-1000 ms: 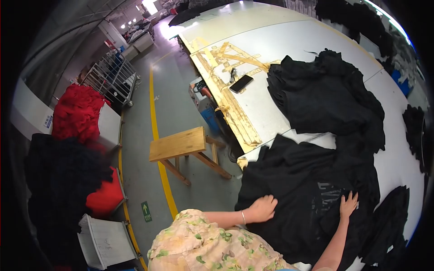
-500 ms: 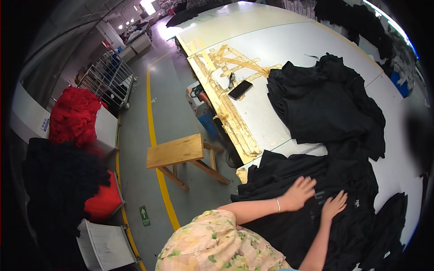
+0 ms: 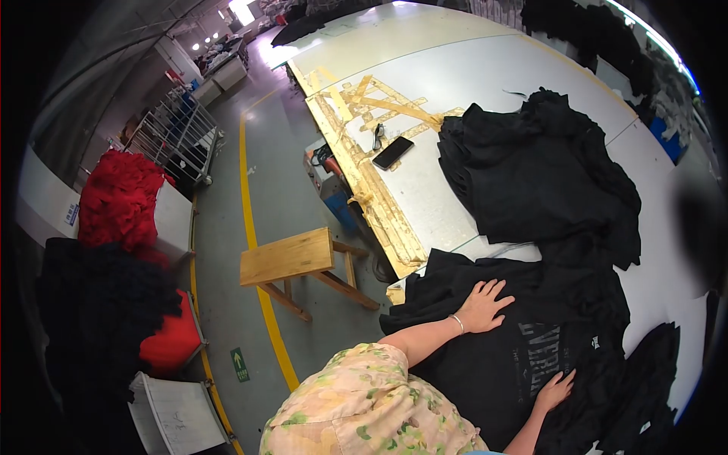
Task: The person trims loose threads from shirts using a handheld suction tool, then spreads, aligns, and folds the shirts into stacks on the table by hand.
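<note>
A black garment (image 3: 493,371) with dark grey printed lettering is spread over the near part of the white table (image 3: 440,205). My left hand (image 3: 483,306), with a bracelet at the wrist, rests on its upper left part, fingers spread. Lower down and to the right, my right hand (image 3: 556,391) lies on the fabric beside the lettering, its fingers apart. Neither hand grips anything. Just beyond is a thick pile of black garments (image 3: 538,174). More black cloth (image 3: 648,387) lies at the right.
A phone (image 3: 393,153) and glasses (image 3: 378,136) lie near the table's taped left edge. A wooden bench (image 3: 287,258) stands on the floor to the left. Farther left are red cloth (image 3: 121,199), dark cloth (image 3: 102,303) and a metal cart (image 3: 171,136).
My left hand has shifted slightly left and up. My right hand has moved down the garment, and the lettering between the hands now shows more fully.
</note>
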The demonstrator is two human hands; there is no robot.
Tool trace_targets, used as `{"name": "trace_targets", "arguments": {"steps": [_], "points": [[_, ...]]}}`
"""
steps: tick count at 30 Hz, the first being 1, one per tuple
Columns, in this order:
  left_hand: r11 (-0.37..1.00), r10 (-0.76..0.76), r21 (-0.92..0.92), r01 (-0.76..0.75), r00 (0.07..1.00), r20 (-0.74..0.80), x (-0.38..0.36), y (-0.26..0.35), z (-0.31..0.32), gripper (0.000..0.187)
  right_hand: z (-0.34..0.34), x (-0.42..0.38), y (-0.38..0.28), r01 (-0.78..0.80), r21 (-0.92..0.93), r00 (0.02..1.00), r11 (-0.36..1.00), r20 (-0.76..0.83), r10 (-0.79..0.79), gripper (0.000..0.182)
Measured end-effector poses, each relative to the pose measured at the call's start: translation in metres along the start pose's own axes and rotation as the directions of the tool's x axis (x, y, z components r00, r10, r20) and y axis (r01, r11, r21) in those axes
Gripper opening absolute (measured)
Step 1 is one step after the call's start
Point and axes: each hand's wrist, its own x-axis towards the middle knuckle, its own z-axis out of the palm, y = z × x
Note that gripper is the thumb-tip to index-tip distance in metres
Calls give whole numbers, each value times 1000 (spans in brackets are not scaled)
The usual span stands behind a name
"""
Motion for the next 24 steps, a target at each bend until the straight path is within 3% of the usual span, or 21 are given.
{"name": "trace_targets", "arguments": {"steps": [6,12,16,17,18,19,20,21,22,24], "points": [[1000,-5,15,5,1000,-4,-1,4,-2,57,1,0,1,22,24,999,999,-26,-21,51],[999,-3,47,4,1000,-20,-4,4,5,56,3,0,7,-45,101,993,994,117,33,52],[999,-13,30,14,1000,-22,-4,5,2,56,-59,10,47,321,-90,925,943,245,-292,53],[1000,-11,29,12,1000,-28,-5,5,4,56,-84,14,67,364,-195,927,911,174,-333,51],[1000,-8,24,9,999,-32,-6,5,5,56,-90,21,110,337,-280,941,899,92,-324,50],[1000,-8,27,9,999,-36,-8,5,6,56,-110,23,134,214,-394,975,894,30,-221,49],[999,-10,30,11,999,-44,-8,5,6,56,-114,30,179,12,-486,1000,874,14,-6,47],[999,-9,32,11,999,-50,-8,7,5,56,-115,22,233,4,-737,992,676,-82,-96,46],[999,-14,32,15,999,-42,-7,7,5,56,-101,34,271,-256,-782,934,569,-48,353,45],[999,-23,31,24,999,-23,-6,7,3,55,-114,53,284,-381,-688,920,617,-211,332,49]]}}
